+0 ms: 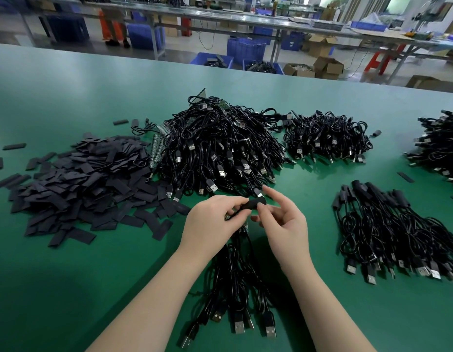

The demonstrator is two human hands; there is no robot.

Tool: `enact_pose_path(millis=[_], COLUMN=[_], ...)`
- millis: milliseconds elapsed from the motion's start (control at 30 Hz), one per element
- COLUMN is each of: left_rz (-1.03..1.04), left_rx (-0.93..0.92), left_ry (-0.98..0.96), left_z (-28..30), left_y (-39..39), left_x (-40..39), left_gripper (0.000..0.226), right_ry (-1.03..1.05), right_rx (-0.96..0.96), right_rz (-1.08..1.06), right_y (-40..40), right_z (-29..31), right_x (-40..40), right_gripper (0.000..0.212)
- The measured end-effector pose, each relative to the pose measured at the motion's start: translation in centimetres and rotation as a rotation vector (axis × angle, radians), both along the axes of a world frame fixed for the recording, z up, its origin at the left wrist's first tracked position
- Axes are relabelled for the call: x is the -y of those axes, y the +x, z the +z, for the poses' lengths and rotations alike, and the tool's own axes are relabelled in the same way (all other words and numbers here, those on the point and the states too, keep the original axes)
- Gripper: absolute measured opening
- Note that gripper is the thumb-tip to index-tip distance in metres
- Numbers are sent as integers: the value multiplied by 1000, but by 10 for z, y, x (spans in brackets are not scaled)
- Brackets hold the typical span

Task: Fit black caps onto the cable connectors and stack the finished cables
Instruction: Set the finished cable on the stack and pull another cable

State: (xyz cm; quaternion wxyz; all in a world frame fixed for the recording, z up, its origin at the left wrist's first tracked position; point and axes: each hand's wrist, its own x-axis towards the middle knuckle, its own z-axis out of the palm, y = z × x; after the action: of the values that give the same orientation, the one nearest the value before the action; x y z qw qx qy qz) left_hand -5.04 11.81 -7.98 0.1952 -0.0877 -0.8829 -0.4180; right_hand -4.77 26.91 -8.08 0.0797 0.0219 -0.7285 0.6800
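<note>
Left hand (212, 222) and right hand (283, 222) together pinched one black cap (254, 204) above the green table (68, 275). A bunch of cables (235, 288) hung below the grip. Loose caps pile (88, 184) lay left; finished cables (398, 235) right.

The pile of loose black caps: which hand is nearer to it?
Left. The left hand sits just right of the pile of loose black caps, beside its nearest pieces. The right hand is farther right, beyond the left one.
</note>
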Motion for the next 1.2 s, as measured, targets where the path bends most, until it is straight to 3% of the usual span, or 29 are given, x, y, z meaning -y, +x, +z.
enact_pose_path(millis=[400,533,633,700,833,933,1000,1067,1133,1200], left_rz=[-7,-4,-30,-58,-184,-261,-278,-226,-129,-88], left_rx=[15,-30,-136,-141,30,143,167,165,113,46], left_ry=[12,60,252,501,964,1139,1190,1113,856,523], left_z=[1,2,11,17,20,19,16,12,6,-1], left_y=[0,-2,-1,-2,-5,-7,-9,-10,-11,-11], left_x=[1,2,3,4,5,6,7,9,11,12], left_gripper=[21,16,15,17,20,24,29,31,30,32], right_ry=[-93,-53,-43,10,149,219,118,-17,-86,55], right_rx=[25,23,43,40,5,-67,-41,-4,8,3], right_rz=[-3,25,81,150,239,235,206,150,13,-200], right_y=[-1,1,3,4,9,10,10,8,2,-4], right_z=[2,4,5,4,3,3,8,15,24,31], right_x=[1,2,5,8,14,15,15,7,-12,-39], right_gripper=[25,33,29,26,21,23,18,14,15,13])
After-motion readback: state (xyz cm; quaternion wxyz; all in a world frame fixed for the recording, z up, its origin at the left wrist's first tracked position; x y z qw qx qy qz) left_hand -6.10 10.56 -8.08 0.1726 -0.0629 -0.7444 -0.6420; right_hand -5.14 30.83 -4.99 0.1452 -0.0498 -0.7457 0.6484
